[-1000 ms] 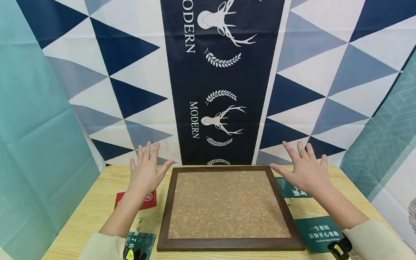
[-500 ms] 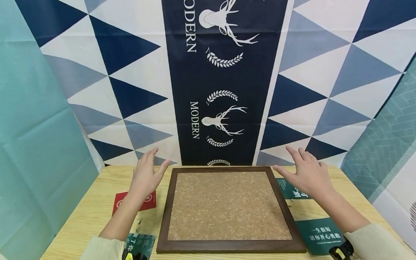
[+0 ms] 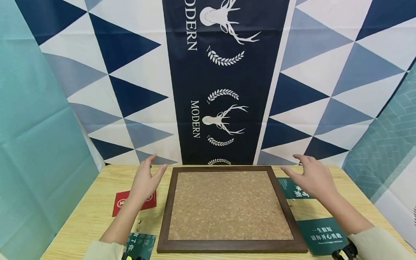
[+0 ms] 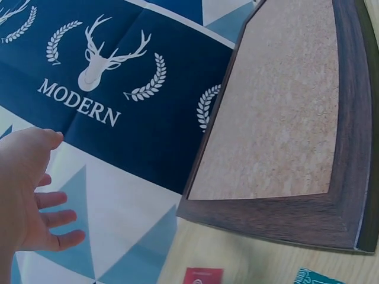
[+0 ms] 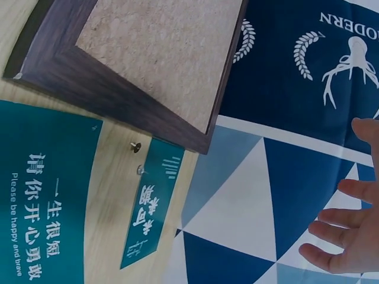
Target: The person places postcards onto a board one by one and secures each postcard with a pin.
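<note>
The bare left hand (image 3: 145, 182) and right hand (image 3: 315, 176) sit a bit lower than a second ago, fingers apart but less splayed. Between them, a grainy, dark-brown-framed rectangular tan cork board (image 3: 228, 204) lies on the pale wood-grain table (image 3: 84, 217). Left forearm (image 3: 123, 220) kinda hides the red card (image 3: 119, 203).
</note>
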### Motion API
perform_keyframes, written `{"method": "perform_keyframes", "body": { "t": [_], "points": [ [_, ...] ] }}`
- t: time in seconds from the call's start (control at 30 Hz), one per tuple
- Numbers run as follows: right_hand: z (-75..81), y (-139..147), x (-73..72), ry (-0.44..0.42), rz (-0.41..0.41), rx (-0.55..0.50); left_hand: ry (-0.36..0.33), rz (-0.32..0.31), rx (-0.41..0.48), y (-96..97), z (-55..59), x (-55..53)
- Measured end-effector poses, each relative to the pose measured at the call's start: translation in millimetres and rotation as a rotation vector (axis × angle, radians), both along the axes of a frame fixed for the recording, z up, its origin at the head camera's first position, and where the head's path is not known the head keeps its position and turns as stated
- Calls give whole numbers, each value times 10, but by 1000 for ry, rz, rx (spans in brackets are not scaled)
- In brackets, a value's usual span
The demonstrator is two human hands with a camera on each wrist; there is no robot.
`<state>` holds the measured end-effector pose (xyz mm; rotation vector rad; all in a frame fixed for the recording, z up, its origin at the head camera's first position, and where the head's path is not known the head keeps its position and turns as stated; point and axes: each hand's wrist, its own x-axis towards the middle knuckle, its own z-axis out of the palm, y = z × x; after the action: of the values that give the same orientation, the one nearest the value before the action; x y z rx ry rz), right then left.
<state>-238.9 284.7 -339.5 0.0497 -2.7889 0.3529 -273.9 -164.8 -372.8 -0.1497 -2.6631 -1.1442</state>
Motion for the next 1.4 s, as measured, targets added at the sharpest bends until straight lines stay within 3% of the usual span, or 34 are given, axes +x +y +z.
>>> {"method": "perform_keyframes", "body": {
  "t": [0.47, 0.73, 1.13, 1.4],
  "points": [
    [-112, 158, -8, -145, -14, -117, -92, 4, 102, -13, -169, 7],
    [-208, 290, 3, -149, -24, -157, -112, -1, 132, -8, -260, 0],
    [-307, 452, -1, -248, -83, -191, -147, 10, 121, 11, -433, -9],
    [-422, 533, -25, -240, -83, -196, -166, 11, 124, -8, -493, 2]
  ]
}}
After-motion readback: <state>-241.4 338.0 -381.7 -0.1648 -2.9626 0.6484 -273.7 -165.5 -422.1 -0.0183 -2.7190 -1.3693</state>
